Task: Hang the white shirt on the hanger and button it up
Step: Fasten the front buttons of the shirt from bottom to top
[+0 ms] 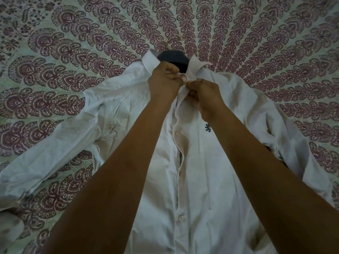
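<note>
Just below the collar (150,60) the left hand (164,79) pinches one front edge, the right hand (206,97) the other, nearly touching; the white shirt (201,171) lies on the bedspread (73,52), buttons (181,217) running from the hanger (173,58) back toward the person

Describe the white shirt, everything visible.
The white shirt: creased, cotton-like, long-sleeved, lying front-up on the patterned bedspread, sleeves spread. Small dark emblem on the chest; pale buttons down the placket. Its collar sits round a dark hanger with a metal hook. The left hand and right hand pinch the placket just below the collar.
</note>
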The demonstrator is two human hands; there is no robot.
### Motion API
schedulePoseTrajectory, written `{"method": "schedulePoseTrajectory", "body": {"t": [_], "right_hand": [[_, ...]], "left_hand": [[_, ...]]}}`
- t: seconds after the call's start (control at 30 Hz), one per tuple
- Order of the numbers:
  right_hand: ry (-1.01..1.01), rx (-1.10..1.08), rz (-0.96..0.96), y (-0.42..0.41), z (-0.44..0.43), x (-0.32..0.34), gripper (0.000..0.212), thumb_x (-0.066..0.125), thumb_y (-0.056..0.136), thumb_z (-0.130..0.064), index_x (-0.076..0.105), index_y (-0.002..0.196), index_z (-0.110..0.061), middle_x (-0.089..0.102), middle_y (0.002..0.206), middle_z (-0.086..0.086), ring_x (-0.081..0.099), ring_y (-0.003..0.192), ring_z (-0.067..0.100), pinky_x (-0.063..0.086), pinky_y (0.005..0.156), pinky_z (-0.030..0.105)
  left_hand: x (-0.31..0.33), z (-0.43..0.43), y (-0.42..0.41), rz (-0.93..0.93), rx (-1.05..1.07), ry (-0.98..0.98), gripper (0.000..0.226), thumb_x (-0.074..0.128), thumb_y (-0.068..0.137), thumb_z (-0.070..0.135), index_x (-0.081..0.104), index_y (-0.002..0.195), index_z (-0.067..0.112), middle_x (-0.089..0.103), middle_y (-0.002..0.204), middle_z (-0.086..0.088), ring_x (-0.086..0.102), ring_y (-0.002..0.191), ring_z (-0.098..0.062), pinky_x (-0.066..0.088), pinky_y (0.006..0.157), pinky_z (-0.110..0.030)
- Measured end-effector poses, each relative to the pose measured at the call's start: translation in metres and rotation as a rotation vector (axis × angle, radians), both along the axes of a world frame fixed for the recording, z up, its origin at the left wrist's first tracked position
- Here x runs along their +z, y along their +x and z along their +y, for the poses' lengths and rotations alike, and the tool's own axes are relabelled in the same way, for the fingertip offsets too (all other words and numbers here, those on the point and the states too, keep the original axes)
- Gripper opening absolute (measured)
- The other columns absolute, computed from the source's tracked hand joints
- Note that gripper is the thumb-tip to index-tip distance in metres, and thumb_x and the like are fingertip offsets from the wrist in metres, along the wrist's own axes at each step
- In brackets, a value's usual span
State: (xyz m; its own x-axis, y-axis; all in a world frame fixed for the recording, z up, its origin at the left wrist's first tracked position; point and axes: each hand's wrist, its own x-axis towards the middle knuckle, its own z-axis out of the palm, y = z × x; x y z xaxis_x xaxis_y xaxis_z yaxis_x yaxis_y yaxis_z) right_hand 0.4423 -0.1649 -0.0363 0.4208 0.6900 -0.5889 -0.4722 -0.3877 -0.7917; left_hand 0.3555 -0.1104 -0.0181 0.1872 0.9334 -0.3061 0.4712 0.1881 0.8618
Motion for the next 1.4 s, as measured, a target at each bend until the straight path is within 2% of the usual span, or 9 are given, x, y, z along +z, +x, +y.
{"method": "schedulePoseTrajectory", "body": {"t": [0.17,0.37,0.53,0.63,0.73,0.87,0.93,1.1,1.4], "right_hand": [[0.028,0.041,-0.007,0.001,-0.005,0.002,0.020,0.051,0.085,0.001,0.054,0.067,-0.008,0.055,0.072,0.012,0.055,0.074,0.022,0.052,0.079,0.033],[0.064,0.018,-0.116,-0.001,-0.006,0.005,0.028,0.056,0.083,0.007,0.052,0.064,-0.013,0.052,0.050,-0.006,0.051,0.052,0.006,0.051,0.063,0.023],[0.021,0.056,-0.175,-0.006,-0.008,0.001,0.016,0.059,0.083,0.001,0.062,0.074,-0.012,0.058,0.067,0.003,0.056,0.059,0.007,0.050,0.060,0.018],[0.013,0.024,-0.173,-0.007,-0.010,0.000,0.018,0.059,0.083,0.002,0.062,0.071,-0.011,0.056,0.062,0.002,0.051,0.048,0.002,0.046,0.053,0.014],[0.030,0.010,-0.126,-0.008,-0.009,-0.002,0.017,0.058,0.084,0.003,0.063,0.071,-0.009,0.061,0.071,0.009,0.058,0.063,0.013,0.053,0.061,0.017],[0.005,0.017,-0.125,-0.010,-0.008,-0.006,0.016,0.061,0.084,-0.002,0.065,0.070,-0.009,0.063,0.073,0.011,0.060,0.072,0.018,0.054,0.076,0.028],[-0.026,0.009,-0.088,-0.010,-0.008,-0.007,0.013,0.062,0.083,-0.003,0.066,0.072,-0.007,0.064,0.076,0.014,0.060,0.076,0.020,0.054,0.080,0.030],[-0.071,-0.020,0.048,-0.007,-0.004,-0.004,0.016,0.060,0.082,0.003,0.062,0.068,-0.004,0.060,0.070,0.009,0.057,0.064,0.014,0.054,0.065,0.018],[-0.083,-0.066,0.155,-0.008,-0.004,-0.002,0.023,0.052,0.085,0.008,0.059,0.067,-0.005,0.059,0.071,0.007,0.057,0.066,0.013,0.052,0.074,0.021]], "left_hand": [[0.003,0.004,-0.002,-0.015,-0.045,-0.054,0.016,0.074,0.073,0.009,0.066,0.086,0.012,0.071,0.089,-0.006,0.068,0.089,-0.017,0.054,0.090,-0.035],[0.001,0.007,-0.006,0.125,-0.009,0.036,0.011,0.067,0.075,0.007,0.068,0.081,0.016,0.065,0.080,0.004,0.067,0.087,-0.014,0.054,0.084,-0.027],[0.003,0.000,-0.004,0.375,-0.109,0.227,0.014,0.061,0.076,0.006,0.068,0.084,0.014,0.069,0.086,-0.003,0.065,0.085,-0.019,0.047,0.070,-0.022],[0.004,-0.002,-0.003,0.303,-0.069,0.164,0.015,0.064,0.075,0.006,0.072,0.085,0.015,0.068,0.085,0.001,0.064,0.085,-0.015,0.045,0.070,-0.018],[-0.001,-0.002,-0.004,0.146,0.006,0.000,0.012,0.069,0.073,0.006,0.072,0.075,0.017,0.070,0.082,-0.002,0.068,0.087,-0.019,0.055,0.083,-0.028],[-0.004,-0.003,-0.006,-0.006,0.104,-0.164,0.022,0.070,0.073,0.001,0.066,0.063,0.020,0.066,0.071,-0.001,0.068,0.079,-0.022,0.058,0.082,-0.034],[-0.006,-0.004,-0.006,-0.027,0.126,-0.202,0.023,0.069,0.074,-0.001,0.065,0.062,0.019,0.064,0.068,0.000,0.066,0.075,-0.019,0.058,0.078,-0.030],[-0.011,-0.002,-0.008,-0.022,0.120,-0.251,0.024,0.068,0.073,-0.002,0.066,0.060,0.017,0.063,0.064,0.000,0.064,0.073,-0.019,0.058,0.080,-0.031],[-0.021,0.003,-0.009,-0.045,0.168,-0.286,0.028,0.068,0.074,-0.002,0.066,0.055,0.019,0.066,0.067,-0.003,0.068,0.081,-0.025,0.057,0.084,-0.038]]}}
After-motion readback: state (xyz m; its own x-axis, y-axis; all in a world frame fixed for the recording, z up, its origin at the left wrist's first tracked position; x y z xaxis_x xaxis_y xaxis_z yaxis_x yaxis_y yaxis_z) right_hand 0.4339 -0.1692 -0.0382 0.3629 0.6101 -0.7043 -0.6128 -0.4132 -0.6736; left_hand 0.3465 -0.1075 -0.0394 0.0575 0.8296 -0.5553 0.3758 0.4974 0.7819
